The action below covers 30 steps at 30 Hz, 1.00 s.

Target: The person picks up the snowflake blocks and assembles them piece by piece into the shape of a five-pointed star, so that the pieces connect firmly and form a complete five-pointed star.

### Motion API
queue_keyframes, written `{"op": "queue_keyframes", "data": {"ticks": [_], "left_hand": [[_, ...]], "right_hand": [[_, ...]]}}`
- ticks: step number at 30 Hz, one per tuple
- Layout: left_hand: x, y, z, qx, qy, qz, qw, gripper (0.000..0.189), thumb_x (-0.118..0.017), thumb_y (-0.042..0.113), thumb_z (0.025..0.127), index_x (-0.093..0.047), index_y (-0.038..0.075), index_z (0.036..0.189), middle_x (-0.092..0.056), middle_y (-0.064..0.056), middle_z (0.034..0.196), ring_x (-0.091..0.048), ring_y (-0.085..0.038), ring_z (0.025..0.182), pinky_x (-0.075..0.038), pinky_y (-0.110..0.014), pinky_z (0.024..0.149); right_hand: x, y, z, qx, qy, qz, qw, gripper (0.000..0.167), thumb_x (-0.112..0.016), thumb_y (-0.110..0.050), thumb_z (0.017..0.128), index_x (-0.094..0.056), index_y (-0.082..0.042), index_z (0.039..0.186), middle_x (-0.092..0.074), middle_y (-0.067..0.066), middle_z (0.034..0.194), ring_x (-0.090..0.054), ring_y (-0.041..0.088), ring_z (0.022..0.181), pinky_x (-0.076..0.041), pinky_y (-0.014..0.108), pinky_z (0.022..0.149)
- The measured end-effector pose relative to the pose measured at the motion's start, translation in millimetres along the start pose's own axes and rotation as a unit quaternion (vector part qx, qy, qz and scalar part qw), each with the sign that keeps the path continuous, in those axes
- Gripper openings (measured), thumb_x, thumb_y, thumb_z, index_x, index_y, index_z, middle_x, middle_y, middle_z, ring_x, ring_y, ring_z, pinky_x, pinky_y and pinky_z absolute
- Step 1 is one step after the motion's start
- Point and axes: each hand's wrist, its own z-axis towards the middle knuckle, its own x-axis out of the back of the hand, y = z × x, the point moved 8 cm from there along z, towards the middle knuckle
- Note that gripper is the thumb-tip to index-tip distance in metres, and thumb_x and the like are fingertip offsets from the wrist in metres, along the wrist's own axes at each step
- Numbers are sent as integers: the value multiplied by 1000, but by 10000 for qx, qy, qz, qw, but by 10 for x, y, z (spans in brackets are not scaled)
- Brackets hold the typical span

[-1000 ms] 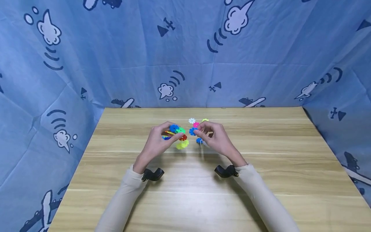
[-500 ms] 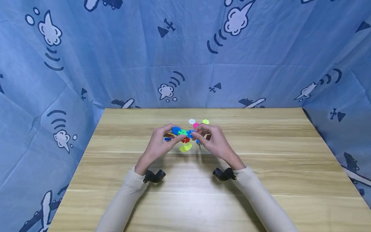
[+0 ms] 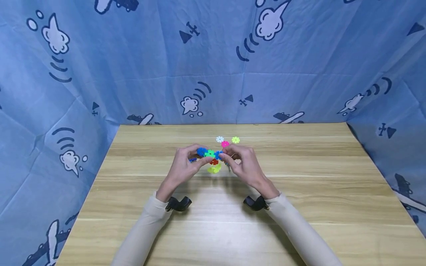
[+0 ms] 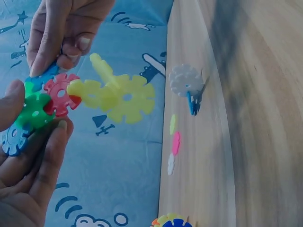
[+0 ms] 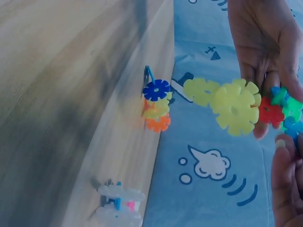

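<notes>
My left hand (image 3: 183, 162) holds a joined cluster of notched snowflake discs, with thumb and fingers on its green disc (image 4: 35, 109). A blue disc (image 4: 14, 140) sits at one edge of the green one. A red disc (image 4: 62, 94) and several yellow discs (image 4: 128, 97) extend from it, hanging below the hands in the head view. My right hand (image 3: 244, 162) pinches another blue disc (image 3: 218, 155) against the green disc's right edge. Fingers partly cover that contact, so how deeply the slots engage cannot be seen.
Loose white (image 3: 220, 139), pink (image 3: 225, 143) and yellow-green (image 3: 235, 140) discs lie behind the hands on the wooden table (image 3: 213, 236). Joined white discs (image 4: 186, 80) with a blue piece stand nearby, as does a blue, yellow and orange cluster (image 5: 156, 90). A patterned blue curtain (image 3: 213, 59) surrounds the table.
The right hand has moved left, bringing its blue disc from apart to touching the green disc. The left hand has shifted slightly right and nearer the body with the cluster.
</notes>
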Motion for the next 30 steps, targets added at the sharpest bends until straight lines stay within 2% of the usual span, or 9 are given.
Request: {"op": "queue_keyframes", "data": {"ticks": [5, 10, 14, 18, 21, 26, 30], "left_hand": [[-19, -11, -9, 32, -37, -180, 9998, 25, -83, 15, 90, -75, 2, 109, -81, -12, 97, -78, -19, 88, -65, -35, 87], [-33, -24, -2, 100, 37, -366, 9993, 25, -83, 12, 89, -75, 0, 109, -81, -14, 96, -78, -19, 87, -65, -33, 86], [-40, -40, -2, 165, 74, -523, 9985, 25, -82, 11, 90, -75, -1, 110, -80, -17, 97, -79, -23, 88, -65, -32, 86], [-46, -70, -8, 331, 63, -643, 9974, 25, -83, 10, 89, -75, -2, 110, -80, -19, 98, -79, -26, 88, -65, -36, 86], [-53, -88, -9, 413, 24, -703, 9967, 26, -83, 10, 89, -74, -2, 111, -80, -19, 99, -79, -26, 89, -65, -40, 88], [-63, -103, 0, 360, -25, -775, 9963, 25, -82, 8, 89, -75, -2, 111, -80, -19, 101, -79, -21, 91, -64, -38, 90], [-60, -96, -6, 293, 20, -697, 9971, 26, -83, 9, 89, -75, -2, 111, -80, -18, 101, -78, -17, 90, -64, -37, 89]], "right_hand": [[8, -32, -30, 291, 273, -126, 9991, 5, -74, -9, 97, -75, -5, 93, -76, 6, 77, -71, 16, 62, -61, 22, 64], [-14, -45, -83, 527, 635, -219, 9963, 5, -73, -4, 96, -74, -1, 93, -77, 9, 77, -72, 21, 61, -61, 20, 64], [-38, -15, -110, 394, 771, -12, 9962, 4, -73, -3, 96, -74, 1, 94, -77, 11, 78, -73, 23, 61, -62, 20, 65], [-54, 25, -112, 174, 707, 190, 9972, 6, -72, -4, 97, -73, 2, 95, -76, 12, 78, -73, 24, 61, -62, 20, 65], [-50, 27, -104, 203, 606, 165, 9978, 9, -71, -5, 98, -73, 3, 96, -76, 12, 79, -73, 25, 62, -62, 21, 65], [-17, -18, -82, 405, 518, 91, 9978, 13, -71, -7, 99, -74, 5, 96, -77, 11, 79, -73, 26, 62, -61, 21, 64], [-40, -17, -89, 384, 555, -18, 9977, 13, -70, -8, 99, -74, 5, 97, -77, 10, 80, -73, 25, 62, -62, 22, 65]]}}
